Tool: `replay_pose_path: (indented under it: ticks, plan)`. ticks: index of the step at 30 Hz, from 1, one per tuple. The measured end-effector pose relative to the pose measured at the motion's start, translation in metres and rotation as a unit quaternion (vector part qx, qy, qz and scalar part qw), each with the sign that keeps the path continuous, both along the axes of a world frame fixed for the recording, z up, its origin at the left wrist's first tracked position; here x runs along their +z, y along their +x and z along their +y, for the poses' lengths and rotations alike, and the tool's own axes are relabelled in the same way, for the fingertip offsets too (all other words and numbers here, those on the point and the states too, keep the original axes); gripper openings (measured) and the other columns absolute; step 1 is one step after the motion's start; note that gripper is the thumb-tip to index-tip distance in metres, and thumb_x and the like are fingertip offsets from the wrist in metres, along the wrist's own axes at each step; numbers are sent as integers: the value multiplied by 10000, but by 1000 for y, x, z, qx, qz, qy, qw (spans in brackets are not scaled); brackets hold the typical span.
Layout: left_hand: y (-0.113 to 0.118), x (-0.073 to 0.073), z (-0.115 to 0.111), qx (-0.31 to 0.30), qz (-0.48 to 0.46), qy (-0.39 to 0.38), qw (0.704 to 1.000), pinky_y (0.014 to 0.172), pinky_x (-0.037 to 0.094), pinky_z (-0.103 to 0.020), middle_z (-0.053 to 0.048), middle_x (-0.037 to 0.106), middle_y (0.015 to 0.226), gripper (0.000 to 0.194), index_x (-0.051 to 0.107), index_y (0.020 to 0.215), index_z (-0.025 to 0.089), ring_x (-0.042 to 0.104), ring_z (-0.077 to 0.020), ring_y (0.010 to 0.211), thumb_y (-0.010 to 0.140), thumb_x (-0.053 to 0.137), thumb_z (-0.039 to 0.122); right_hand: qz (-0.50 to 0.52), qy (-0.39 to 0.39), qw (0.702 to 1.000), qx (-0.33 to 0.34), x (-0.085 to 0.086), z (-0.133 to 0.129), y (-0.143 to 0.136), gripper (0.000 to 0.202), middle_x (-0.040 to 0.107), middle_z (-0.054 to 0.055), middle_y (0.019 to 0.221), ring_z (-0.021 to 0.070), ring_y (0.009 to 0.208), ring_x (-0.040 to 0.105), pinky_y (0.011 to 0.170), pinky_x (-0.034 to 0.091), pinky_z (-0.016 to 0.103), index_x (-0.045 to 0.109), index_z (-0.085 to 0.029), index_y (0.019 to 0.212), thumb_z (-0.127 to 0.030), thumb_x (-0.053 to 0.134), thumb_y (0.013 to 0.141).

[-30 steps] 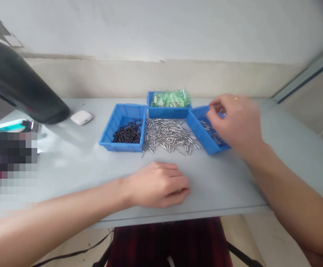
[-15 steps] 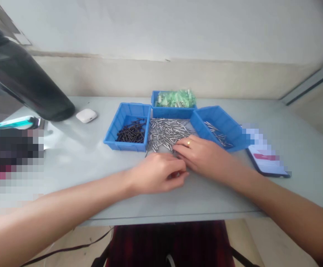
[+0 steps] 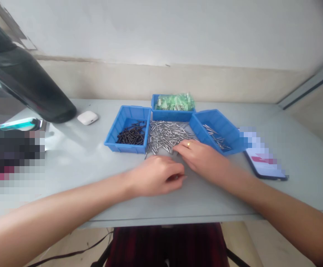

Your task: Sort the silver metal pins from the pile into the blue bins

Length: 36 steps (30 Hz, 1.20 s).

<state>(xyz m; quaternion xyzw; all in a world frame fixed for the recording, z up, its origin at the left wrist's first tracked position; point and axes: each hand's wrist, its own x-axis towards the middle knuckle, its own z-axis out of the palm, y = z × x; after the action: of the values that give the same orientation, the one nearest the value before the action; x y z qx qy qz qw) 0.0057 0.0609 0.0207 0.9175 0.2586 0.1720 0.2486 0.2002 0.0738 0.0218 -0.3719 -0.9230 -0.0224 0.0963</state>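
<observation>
A pile of thin silver metal pins (image 3: 168, 134) lies on the grey table between three blue bins. My right hand (image 3: 196, 154), with a ring on one finger, rests at the pile's near right edge, its fingertips bent down among the pins. Just in front of the pile is my left hand (image 3: 160, 176), thumb and fingers curled together; what they hold, if anything, is too small to make out. Dark screws fill part of the left bin (image 3: 113, 139). A few silver pins lie in the right bin (image 3: 200, 129).
Behind the pile, a blue bin (image 3: 172, 115) holds a green plastic bag (image 3: 176, 102). A phone (image 3: 264, 159) lies right of the bins. On the left are a white case (image 3: 87, 118) and a large dark bottle (image 3: 36, 81).
The view has shifted slightly. My left hand has drawn a little away from my right hand, leaving a wider gap between them. My right hand stays at the pile's edge.
</observation>
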Motion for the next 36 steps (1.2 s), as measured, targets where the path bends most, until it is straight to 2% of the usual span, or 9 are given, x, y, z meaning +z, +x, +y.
replay_pose_path:
  ticks: [6,10,13,16,21,27,34,36]
  plan:
    - [1,3,-1,69,-64,-125,988,563,359,-199,36,532,603,162,581,741,155,437,-68,535,868,504,220,157,47,986,-7,8,-2,-3,288,632,63,973,183,871,616,761,502,313,565,-194,1125,-90,448,882]
    - [2,4,2,120,-120,-199,965,550,360,-202,46,494,608,167,529,758,162,432,-77,559,885,492,264,256,71,964,-7,23,-8,-5,159,658,30,902,165,808,626,736,507,296,610,-224,984,-162,492,896]
    - [2,5,4,155,-170,-247,941,547,377,-213,25,533,685,177,520,871,172,474,-96,605,907,479,340,294,39,955,-17,34,-13,-6,115,670,10,824,156,746,628,691,506,285,614,-230,870,-181,512,888]
    - [2,7,5,164,-209,-284,921,585,417,-228,11,559,723,217,517,949,176,517,-109,641,925,453,382,300,8,954,-23,38,-14,-6,96,681,-2,803,149,710,632,658,502,273,616,-233,846,-196,532,875]
    - [1,11,2,128,-228,-298,918,622,434,-225,9,540,680,307,521,778,162,521,-102,644,948,413,393,268,22,963,-23,33,-7,-3,97,693,-6,805,147,705,640,643,495,264,619,-233,854,-208,528,876]
    - [2,8,2,144,-268,-282,910,622,442,-232,5,532,682,356,525,766,156,512,-99,621,961,384,419,218,52,975,-1,23,-5,-1,120,698,1,842,146,727,640,672,485,267,615,-230,934,-223,499,904]
    - [2,9,2,155,-222,-257,928,638,436,-240,0,517,706,395,504,739,160,506,-109,650,976,326,421,198,43,979,7,19,-9,-2,122,683,-2,827,139,722,628,673,476,260,595,-220,953,-201,486,903]
    - [2,10,2,161,-199,-230,939,639,425,-241,-2,514,706,401,500,735,162,497,-113,657,980,310,416,191,41,981,5,19,-9,-2,125,680,4,823,146,718,625,666,475,268,595,-219,949,-209,479,902]
